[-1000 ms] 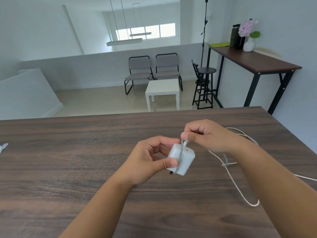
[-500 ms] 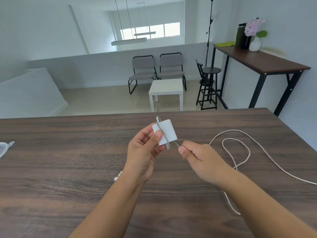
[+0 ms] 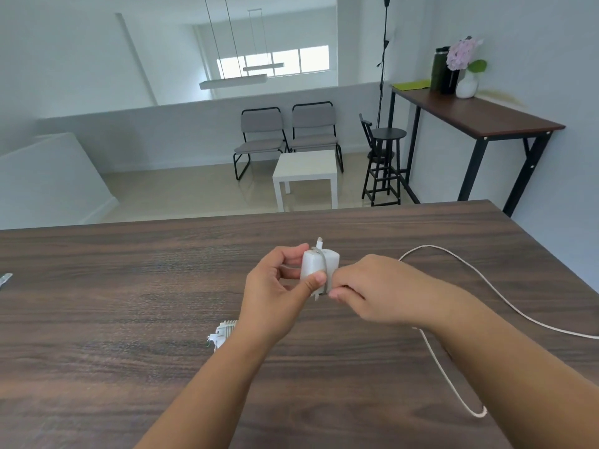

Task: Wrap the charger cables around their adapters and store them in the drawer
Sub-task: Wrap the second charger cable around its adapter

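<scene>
My left hand (image 3: 275, 293) grips a white charger adapter (image 3: 319, 265) above the dark wooden table (image 3: 129, 303), thumb pressed on its front. A turn of white cable (image 3: 486, 283) crosses the adapter's face, and the plug end sticks up above it. My right hand (image 3: 379, 293) pinches the cable just right of the adapter's lower edge. The loose cable trails right across the table and loops back under my right forearm. Behind my left wrist lies a second white adapter (image 3: 223, 332) with cable wound round it, partly hidden. No drawer is in view.
A small pale object (image 3: 5, 280) pokes in at the table's left edge. Beyond the far table edge are a white side table (image 3: 306, 173), two chairs, a black stool and a tall side desk (image 3: 479, 115) with a vase and bottles.
My right hand has carried the cable round the adapter, from below it to its right side. The left hand turned the adapter, and the cable loop on the table has been pulled in.
</scene>
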Action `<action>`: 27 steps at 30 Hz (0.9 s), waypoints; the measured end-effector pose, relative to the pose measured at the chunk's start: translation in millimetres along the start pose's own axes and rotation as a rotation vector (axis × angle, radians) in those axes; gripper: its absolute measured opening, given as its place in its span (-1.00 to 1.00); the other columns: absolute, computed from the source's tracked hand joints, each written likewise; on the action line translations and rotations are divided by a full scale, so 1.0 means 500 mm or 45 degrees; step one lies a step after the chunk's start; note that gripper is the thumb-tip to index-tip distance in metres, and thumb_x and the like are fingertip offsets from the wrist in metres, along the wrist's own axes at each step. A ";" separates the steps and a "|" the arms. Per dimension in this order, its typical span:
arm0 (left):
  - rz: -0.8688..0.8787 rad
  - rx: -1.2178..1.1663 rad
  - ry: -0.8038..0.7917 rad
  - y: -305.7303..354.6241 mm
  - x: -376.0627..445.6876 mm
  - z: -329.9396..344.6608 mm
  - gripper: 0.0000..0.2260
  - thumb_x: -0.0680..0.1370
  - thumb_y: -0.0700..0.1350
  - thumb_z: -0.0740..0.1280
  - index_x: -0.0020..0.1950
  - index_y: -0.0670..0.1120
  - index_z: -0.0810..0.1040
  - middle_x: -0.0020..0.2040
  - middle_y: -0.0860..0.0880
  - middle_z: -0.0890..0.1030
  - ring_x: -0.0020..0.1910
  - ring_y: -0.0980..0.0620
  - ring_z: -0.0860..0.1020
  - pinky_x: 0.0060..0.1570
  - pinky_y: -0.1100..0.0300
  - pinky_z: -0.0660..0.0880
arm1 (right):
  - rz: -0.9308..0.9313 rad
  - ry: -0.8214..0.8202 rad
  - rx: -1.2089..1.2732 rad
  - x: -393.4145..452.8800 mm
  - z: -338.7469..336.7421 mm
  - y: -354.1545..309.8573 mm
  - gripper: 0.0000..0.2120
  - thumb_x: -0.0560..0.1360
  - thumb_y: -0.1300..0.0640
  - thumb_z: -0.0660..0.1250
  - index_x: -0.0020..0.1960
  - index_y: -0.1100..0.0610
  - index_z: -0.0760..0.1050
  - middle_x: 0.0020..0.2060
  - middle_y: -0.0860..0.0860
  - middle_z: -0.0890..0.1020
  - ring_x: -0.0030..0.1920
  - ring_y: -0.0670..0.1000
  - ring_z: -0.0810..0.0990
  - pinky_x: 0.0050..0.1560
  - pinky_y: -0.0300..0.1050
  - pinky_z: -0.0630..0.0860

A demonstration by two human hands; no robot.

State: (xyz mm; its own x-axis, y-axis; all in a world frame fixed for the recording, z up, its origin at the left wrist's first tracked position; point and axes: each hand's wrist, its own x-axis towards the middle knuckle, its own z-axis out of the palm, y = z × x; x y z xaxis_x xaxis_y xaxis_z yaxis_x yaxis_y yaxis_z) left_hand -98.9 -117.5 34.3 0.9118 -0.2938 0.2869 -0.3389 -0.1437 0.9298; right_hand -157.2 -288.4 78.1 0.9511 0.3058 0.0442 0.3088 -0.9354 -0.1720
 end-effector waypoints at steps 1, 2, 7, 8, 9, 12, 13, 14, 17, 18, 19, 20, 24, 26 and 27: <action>-0.009 -0.006 -0.031 0.001 -0.002 0.001 -0.65 0.38 -0.16 0.56 0.10 0.09 0.59 -0.06 0.16 0.67 -0.17 0.24 0.59 -0.15 0.19 0.62 | -0.007 -0.026 0.017 -0.001 -0.011 0.005 -0.80 0.58 -0.01 0.16 -0.09 0.02 0.51 -0.23 -0.08 0.58 -0.18 -0.04 0.51 -0.17 -0.10 0.39; -0.010 0.005 -0.060 0.001 -0.004 0.001 -0.65 0.38 -0.16 0.56 0.10 0.08 0.60 -0.05 0.17 0.67 -0.18 0.25 0.58 -0.18 0.22 0.61 | -0.013 -0.041 0.034 -0.002 -0.024 0.010 -0.81 0.56 -0.01 0.19 -0.14 0.02 0.51 -0.31 -0.12 0.53 -0.26 -0.12 0.47 -0.20 -0.12 0.37; 0.004 0.039 -0.219 0.007 -0.015 -0.023 -0.64 0.40 -0.21 0.55 0.14 0.03 0.62 -0.03 0.06 0.67 -0.13 0.15 0.59 -0.21 0.19 0.61 | -0.084 -0.036 0.126 0.018 -0.070 0.016 -0.81 0.53 -0.02 0.28 -0.16 0.04 0.57 -0.46 -0.16 0.46 -0.38 -0.22 0.44 -0.32 -0.27 0.32; 0.004 0.037 -0.255 0.009 -0.017 -0.028 -0.64 0.40 -0.22 0.54 0.15 0.02 0.63 -0.04 0.05 0.67 -0.13 0.14 0.59 -0.20 0.15 0.63 | -0.089 -0.034 0.150 0.019 -0.072 0.015 -0.81 0.52 -0.03 0.30 -0.17 0.05 0.57 -0.48 -0.16 0.46 -0.38 -0.24 0.44 -0.35 -0.32 0.28; 0.016 0.052 -0.293 0.009 -0.018 -0.031 -0.65 0.40 -0.23 0.54 0.15 0.02 0.63 -0.05 0.05 0.66 -0.13 0.14 0.58 -0.19 0.14 0.63 | -0.082 -0.015 0.173 0.016 -0.072 0.019 -0.80 0.51 -0.04 0.32 -0.19 0.06 0.57 -0.50 -0.17 0.46 -0.38 -0.27 0.45 -0.38 -0.35 0.26; 0.067 0.110 -0.433 0.012 -0.015 -0.032 -0.65 0.41 -0.22 0.54 0.14 0.04 0.64 -0.04 0.03 0.64 -0.12 0.11 0.59 -0.22 0.19 0.59 | -0.015 0.082 0.240 0.002 -0.084 0.041 -0.76 0.48 -0.09 0.35 -0.25 0.05 0.55 -0.52 -0.18 0.47 -0.39 -0.24 0.45 -0.39 -0.37 0.29; 0.064 0.090 -0.466 0.013 -0.015 -0.032 -0.65 0.41 -0.23 0.53 0.15 0.04 0.65 -0.04 0.02 0.64 -0.11 0.09 0.60 -0.22 0.22 0.57 | -0.007 0.095 0.284 0.000 -0.088 0.048 -0.76 0.47 -0.08 0.36 -0.26 0.05 0.55 -0.52 -0.16 0.47 -0.41 -0.21 0.44 -0.39 -0.37 0.30; 0.056 0.066 -0.487 0.012 -0.015 -0.035 -0.65 0.42 -0.23 0.53 0.15 0.04 0.65 -0.04 0.02 0.64 -0.10 0.08 0.60 -0.21 0.22 0.57 | -0.013 0.099 0.339 0.001 -0.088 0.051 -0.77 0.47 -0.06 0.37 -0.26 0.05 0.56 -0.50 -0.12 0.49 -0.42 -0.19 0.43 -0.38 -0.38 0.31; 0.044 0.014 -0.512 0.010 -0.017 -0.052 -0.66 0.42 -0.21 0.53 0.16 0.02 0.65 -0.03 0.01 0.65 -0.08 0.03 0.60 -0.16 -0.02 0.63 | -0.040 0.108 0.500 0.015 -0.072 0.045 -0.80 0.47 -0.04 0.38 -0.24 0.06 0.58 -0.40 0.02 0.58 -0.41 -0.16 0.39 -0.36 -0.36 0.31; 0.044 -0.004 -0.525 0.012 -0.017 -0.055 -0.66 0.42 -0.20 0.52 0.16 0.02 0.65 -0.03 0.02 0.65 -0.08 0.02 0.60 -0.14 -0.09 0.63 | -0.039 0.125 0.550 0.017 -0.065 0.044 -0.80 0.46 -0.03 0.39 -0.25 0.06 0.58 -0.38 0.04 0.59 -0.41 -0.16 0.39 -0.34 -0.33 0.32; 0.049 -0.014 -0.545 0.014 -0.017 -0.056 -0.67 0.42 -0.20 0.52 0.16 0.03 0.65 -0.03 0.02 0.65 -0.07 0.01 0.60 -0.13 -0.11 0.63 | -0.033 0.141 0.601 0.018 -0.061 0.046 -0.80 0.46 -0.03 0.40 -0.26 0.07 0.57 -0.39 0.03 0.58 -0.41 -0.16 0.39 -0.32 -0.29 0.33; 0.061 -0.018 -0.569 0.016 -0.016 -0.055 -0.67 0.42 -0.19 0.52 0.15 0.05 0.65 -0.04 0.03 0.65 -0.06 -0.01 0.60 -0.11 -0.11 0.63 | -0.025 0.148 0.650 0.017 -0.058 0.051 -0.79 0.45 -0.03 0.41 -0.27 0.08 0.56 -0.43 0.00 0.55 -0.41 -0.16 0.38 -0.32 -0.28 0.33; 0.065 -0.099 -0.580 0.019 -0.013 -0.048 -0.67 0.41 -0.19 0.52 0.14 0.01 0.65 -0.03 -0.02 0.66 -0.03 -0.09 0.59 -0.12 -0.12 0.63 | -0.030 0.124 0.787 0.029 -0.046 0.071 -0.78 0.47 0.00 0.40 -0.25 0.13 0.55 -0.45 -0.14 0.47 -0.40 -0.18 0.37 -0.31 -0.33 0.30; 0.062 -0.150 -0.578 0.018 -0.011 -0.049 -0.68 0.39 -0.16 0.53 0.12 0.00 0.65 -0.03 -0.05 0.66 -0.04 -0.10 0.58 -0.14 -0.13 0.63 | -0.074 0.074 0.897 0.041 -0.034 0.074 -0.79 0.49 0.00 0.37 -0.25 0.09 0.56 -0.41 -0.07 0.48 -0.36 -0.14 0.38 -0.26 -0.26 0.31; 0.063 -0.183 -0.581 0.019 -0.011 -0.047 -0.68 0.37 -0.14 0.52 0.12 -0.02 0.65 -0.03 -0.07 0.66 -0.04 -0.09 0.58 -0.15 -0.13 0.63 | -0.093 0.061 0.991 0.044 -0.026 0.075 -0.80 0.49 0.01 0.36 -0.26 0.07 0.55 -0.41 -0.06 0.47 -0.36 -0.13 0.37 -0.28 -0.25 0.30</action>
State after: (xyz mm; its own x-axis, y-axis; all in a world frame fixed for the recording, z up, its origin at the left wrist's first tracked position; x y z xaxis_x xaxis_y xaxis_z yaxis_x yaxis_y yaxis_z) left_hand -101.5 -95.1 47.0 0.6896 -0.6863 0.2312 -0.3149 0.0033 0.9491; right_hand -124.4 -319.2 85.3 0.9335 0.3374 0.1211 0.2905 -0.5142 -0.8070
